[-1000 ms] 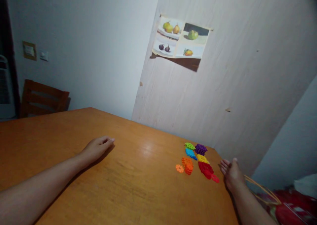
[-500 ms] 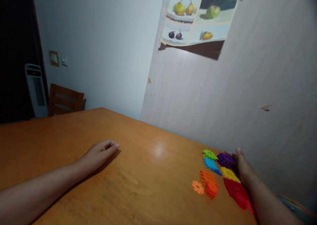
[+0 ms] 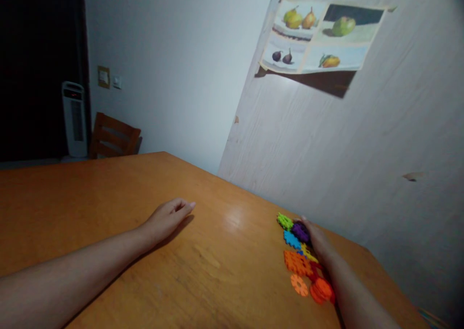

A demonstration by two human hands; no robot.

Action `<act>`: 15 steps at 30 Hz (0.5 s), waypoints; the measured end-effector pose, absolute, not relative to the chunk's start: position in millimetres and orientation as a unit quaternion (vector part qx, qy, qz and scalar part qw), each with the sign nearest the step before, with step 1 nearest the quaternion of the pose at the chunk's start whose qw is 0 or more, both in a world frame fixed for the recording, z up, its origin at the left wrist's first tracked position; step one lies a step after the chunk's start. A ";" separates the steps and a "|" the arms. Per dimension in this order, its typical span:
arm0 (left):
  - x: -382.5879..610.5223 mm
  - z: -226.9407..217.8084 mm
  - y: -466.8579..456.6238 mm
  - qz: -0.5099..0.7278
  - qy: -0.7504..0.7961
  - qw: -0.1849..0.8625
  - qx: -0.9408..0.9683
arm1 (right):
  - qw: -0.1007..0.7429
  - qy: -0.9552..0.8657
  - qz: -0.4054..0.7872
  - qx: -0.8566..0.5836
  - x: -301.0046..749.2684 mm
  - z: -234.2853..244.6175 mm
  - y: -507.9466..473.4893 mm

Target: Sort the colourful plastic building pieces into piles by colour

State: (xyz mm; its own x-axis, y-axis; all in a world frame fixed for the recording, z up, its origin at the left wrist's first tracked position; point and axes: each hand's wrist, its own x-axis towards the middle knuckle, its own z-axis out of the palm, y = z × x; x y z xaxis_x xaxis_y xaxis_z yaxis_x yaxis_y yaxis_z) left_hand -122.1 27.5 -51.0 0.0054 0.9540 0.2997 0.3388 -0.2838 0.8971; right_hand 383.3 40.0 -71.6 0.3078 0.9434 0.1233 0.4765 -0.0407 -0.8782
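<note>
Small plastic gear-shaped pieces lie sorted by colour on the wooden table [image 3: 108, 208]: green [image 3: 285, 221], purple [image 3: 300, 231], blue [image 3: 292, 239], yellow [image 3: 308, 253] and orange [image 3: 295, 263]. A single orange gear [image 3: 299, 284] lies beside an orange stack [image 3: 321, 289]. My right hand [image 3: 316, 239] rests edge-on against the right side of the pieces, fingers stretched out with the tips at the purple pile. It hides most of the red ones. Far from the pieces, my left hand [image 3: 169, 216] lies palm down on the table, fingers loosely extended and holding nothing.
The pale wood-grain wall [image 3: 326, 140] runs close behind the table's far edge and carries a fruit poster [image 3: 321, 36]. A wooden chair [image 3: 112, 136] and a white tower heater [image 3: 74, 119] stand at the back left.
My right hand has reached forward from the table's edge to the purple pile and pushed the coloured piles closer together. The view has swung right. My left hand has stayed put.
</note>
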 end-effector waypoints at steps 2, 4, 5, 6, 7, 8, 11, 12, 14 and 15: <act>-119.0 -51.3 26.5 0.519 0.504 0.325 0.609 | 0.434 -0.556 0.257 -0.660 360.1 -70.2 48.8; -116.7 -53.8 29.2 0.538 0.500 0.347 0.583 | 0.425 -0.573 0.259 -0.651 336.9 -69.4 57.5; -116.1 -55.7 32.0 0.547 0.500 0.356 0.569 | 0.421 -0.579 0.262 -0.647 325.5 -69.3 61.7; -116.1 -57.8 35.6 0.560 0.499 0.361 0.554 | 0.417 -0.585 0.265 -0.643 314.1 -69.5 66.0; -116.8 -59.9 40.0 0.575 0.498 0.365 0.536 | 0.412 -0.591 0.268 -0.639 302.8 -69.8 70.2; -118.1 -61.8 44.8 0.592 0.498 0.367 0.517 | 0.409 -0.598 0.268 -0.635 291.5 -70.3 74.3; -127.0 -65.5 59.7 0.629 0.513 0.347 0.469 | 0.404 -0.616 0.269 -0.620 256.3 -71.3 86.3; -131.3 -66.2 64.2 0.637 0.524 0.335 0.455 | 0.403 -0.622 0.272 -0.614 244.1 -71.0 90.0; -140.6 -67.5 71.7 0.646 0.541 0.314 0.437 | 0.401 -0.632 0.277 -0.603 218.6 -69.5 96.9; -145.2 -68.4 74.6 0.646 0.545 0.308 0.436 | 0.400 -0.636 0.281 -0.597 205.4 -68.3 100.0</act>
